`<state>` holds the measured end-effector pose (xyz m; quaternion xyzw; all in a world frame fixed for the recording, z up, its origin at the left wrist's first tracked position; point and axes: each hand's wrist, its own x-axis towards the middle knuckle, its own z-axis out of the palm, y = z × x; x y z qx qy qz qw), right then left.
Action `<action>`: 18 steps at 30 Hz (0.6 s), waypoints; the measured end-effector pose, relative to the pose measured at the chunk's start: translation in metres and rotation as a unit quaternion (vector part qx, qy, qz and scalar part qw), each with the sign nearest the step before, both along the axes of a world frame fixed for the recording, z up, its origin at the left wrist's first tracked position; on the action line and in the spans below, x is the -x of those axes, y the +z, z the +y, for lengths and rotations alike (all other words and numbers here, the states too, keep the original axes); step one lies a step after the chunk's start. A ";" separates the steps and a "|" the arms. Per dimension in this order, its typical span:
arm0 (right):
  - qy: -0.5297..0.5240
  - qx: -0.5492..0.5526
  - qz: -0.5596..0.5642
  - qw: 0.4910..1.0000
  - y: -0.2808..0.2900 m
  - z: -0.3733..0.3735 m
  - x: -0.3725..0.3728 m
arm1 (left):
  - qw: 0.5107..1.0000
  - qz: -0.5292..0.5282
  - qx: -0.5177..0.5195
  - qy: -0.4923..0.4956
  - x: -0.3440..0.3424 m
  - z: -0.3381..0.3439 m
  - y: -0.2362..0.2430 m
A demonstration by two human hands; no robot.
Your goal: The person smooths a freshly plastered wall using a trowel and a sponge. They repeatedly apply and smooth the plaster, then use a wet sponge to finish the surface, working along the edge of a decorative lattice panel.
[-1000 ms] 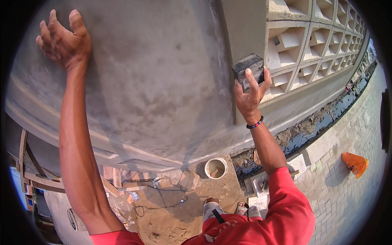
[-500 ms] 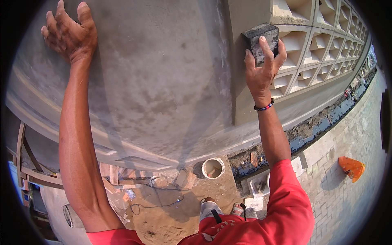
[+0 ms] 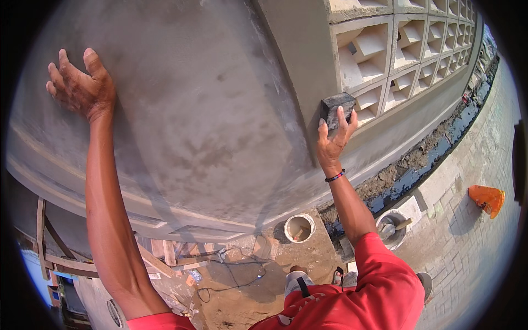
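My right hand (image 3: 334, 140) grips a dark grey, worn rectangular block (image 3: 336, 103) between thumb and fingers. The block's underside rests against the smooth grey plastered strip (image 3: 300, 60), beside the pale ventilation blocks (image 3: 367, 52). On the left, my left hand (image 3: 82, 85) lies against the grey plastered wall (image 3: 209, 104) with its fingers apart and nothing in them. Darker mottled patches mark the wall between my hands. A raised vertical edge separates this wall face from the strip under the block.
Below stand a white bucket (image 3: 300, 227) with some liquid and another bucket (image 3: 392, 228) holding a tool. Cables (image 3: 234, 278) and wood scraps (image 3: 165, 250) litter the ground. A wet gutter (image 3: 407, 187) runs along the wall's foot; an orange object (image 3: 487, 201) lies on the paving (image 3: 456, 247).
My right hand and the block have moved down the plastered strip, to beside a lower row of ventilation blocks. My left hand stays open on the wall. The whole view has shifted.
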<state>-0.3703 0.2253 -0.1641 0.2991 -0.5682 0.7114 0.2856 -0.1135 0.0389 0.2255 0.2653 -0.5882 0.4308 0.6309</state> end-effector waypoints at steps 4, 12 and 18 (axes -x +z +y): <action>-0.017 -0.018 0.094 0.995 0.060 -0.008 -0.013 | 1.000 -0.004 -0.002 0.019 -0.002 -0.003 0.001; 0.013 -0.007 -0.019 1.000 0.006 0.000 0.002 | 1.000 -0.008 -0.024 0.013 -0.004 -0.002 0.001; -0.026 -0.003 0.142 0.989 0.077 -0.009 0.005 | 0.999 -0.006 -0.021 0.025 -0.004 -0.001 0.004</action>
